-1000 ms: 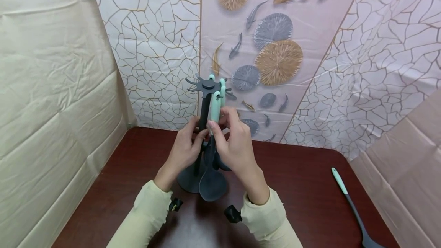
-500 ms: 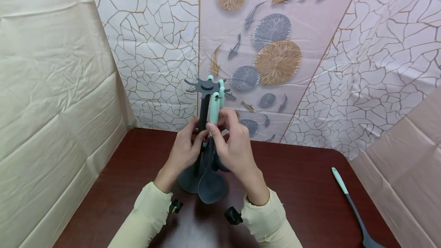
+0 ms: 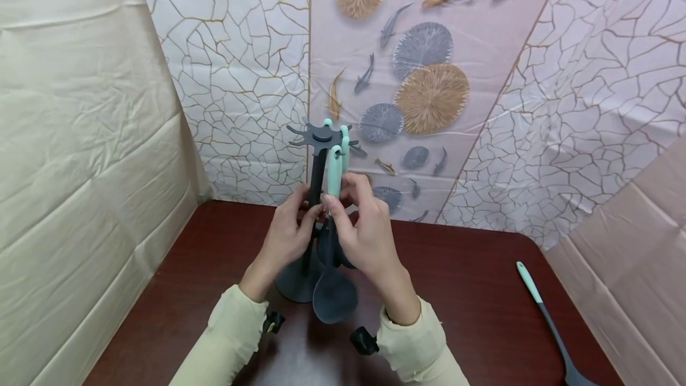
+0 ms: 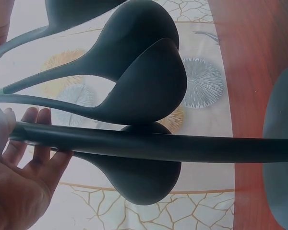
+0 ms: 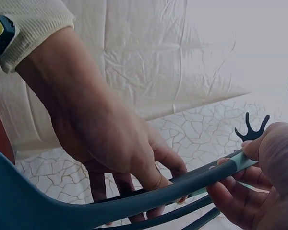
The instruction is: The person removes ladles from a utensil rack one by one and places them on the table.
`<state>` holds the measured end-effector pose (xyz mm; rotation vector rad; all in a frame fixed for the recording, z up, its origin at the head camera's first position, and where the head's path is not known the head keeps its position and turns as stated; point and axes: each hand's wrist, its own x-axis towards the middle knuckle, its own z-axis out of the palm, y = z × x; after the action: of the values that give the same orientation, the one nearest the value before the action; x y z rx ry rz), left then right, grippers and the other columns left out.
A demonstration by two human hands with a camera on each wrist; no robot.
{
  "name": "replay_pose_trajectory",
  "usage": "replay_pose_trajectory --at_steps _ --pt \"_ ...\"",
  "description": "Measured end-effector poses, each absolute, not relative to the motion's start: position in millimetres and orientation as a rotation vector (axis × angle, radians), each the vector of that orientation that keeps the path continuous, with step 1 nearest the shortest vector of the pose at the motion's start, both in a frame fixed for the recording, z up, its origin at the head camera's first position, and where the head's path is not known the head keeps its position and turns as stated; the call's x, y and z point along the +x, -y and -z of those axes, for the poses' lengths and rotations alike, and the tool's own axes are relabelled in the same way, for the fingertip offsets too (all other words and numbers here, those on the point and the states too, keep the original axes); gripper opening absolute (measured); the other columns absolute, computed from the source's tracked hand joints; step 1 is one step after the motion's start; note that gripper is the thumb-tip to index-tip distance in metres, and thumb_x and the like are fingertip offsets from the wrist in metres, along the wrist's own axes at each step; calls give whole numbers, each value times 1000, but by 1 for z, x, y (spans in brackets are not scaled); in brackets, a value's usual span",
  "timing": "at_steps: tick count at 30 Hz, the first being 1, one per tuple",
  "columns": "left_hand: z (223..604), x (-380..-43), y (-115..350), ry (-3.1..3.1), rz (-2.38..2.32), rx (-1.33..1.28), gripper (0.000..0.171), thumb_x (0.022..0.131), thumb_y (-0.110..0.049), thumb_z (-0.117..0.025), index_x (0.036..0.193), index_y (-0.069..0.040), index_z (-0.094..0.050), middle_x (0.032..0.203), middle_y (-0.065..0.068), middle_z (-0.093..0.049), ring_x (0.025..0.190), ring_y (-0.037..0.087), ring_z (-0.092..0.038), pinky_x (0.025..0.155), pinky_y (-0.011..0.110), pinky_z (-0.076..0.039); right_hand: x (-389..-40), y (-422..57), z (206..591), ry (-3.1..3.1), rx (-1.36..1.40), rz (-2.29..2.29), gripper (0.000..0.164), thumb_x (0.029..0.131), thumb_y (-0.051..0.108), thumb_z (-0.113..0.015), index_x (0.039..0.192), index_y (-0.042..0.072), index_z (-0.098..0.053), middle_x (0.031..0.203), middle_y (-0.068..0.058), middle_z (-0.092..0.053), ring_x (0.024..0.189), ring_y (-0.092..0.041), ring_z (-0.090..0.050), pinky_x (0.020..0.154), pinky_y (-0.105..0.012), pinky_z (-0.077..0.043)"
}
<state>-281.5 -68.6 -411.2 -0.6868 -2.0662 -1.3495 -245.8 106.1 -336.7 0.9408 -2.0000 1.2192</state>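
A dark utensil stand (image 3: pixel 323 136) with a hooked top and round base stands on the table. My left hand (image 3: pixel 292 228) holds its pole (image 4: pixel 206 149) between thumb and fingers. From a front hook hangs a spoon (image 3: pixel 336 298) with a mint handle and dark bowl, and my right hand (image 3: pixel 368 228) pinches it where the handle meets the dark shaft. Several more mint-handled utensils hang behind it; in the left wrist view their rounded dark heads (image 4: pixel 139 36) overlap beside the pole. In the right wrist view, the right fingers (image 5: pixel 225 196) curl under the shaft.
Another mint-handled utensil (image 3: pixel 548 314) lies near the table's right edge, its dark head partly out of frame. Patterned cloth (image 3: pixel 241 76) hangs behind the red-brown table (image 3: pixel 445 290), with plain beige cloth (image 3: pixel 86 136) at the left side.
The spoon's bowl has swung slightly to the right and toward me, and my right hand has dropped a little along with it. The left hand keeps its hold on the pole.
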Motion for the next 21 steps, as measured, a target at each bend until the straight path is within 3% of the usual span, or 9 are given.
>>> replay_pose_trajectory --at_steps 10,21 --pt "411 -281 69 2064 1342 -681 28 109 -16 -62 136 -9 -58 109 8 -71 91 19 -76 75 38 -64 -242 -107 339 2000 934 -1237 33 106 15 -68 132 2 -54 94 -5 -74 73 -11 -66 57 -28 -54" --pt "412 -281 68 2079 1347 -672 28 109 -16 -63 135 -9 -58 108 9 -71 91 20 -76 80 43 -63 -242 -106 341 1995 925 -1230 32 106 15 -67 133 3 -54 95 -6 -74 73 -12 -67 59 -28 -56"
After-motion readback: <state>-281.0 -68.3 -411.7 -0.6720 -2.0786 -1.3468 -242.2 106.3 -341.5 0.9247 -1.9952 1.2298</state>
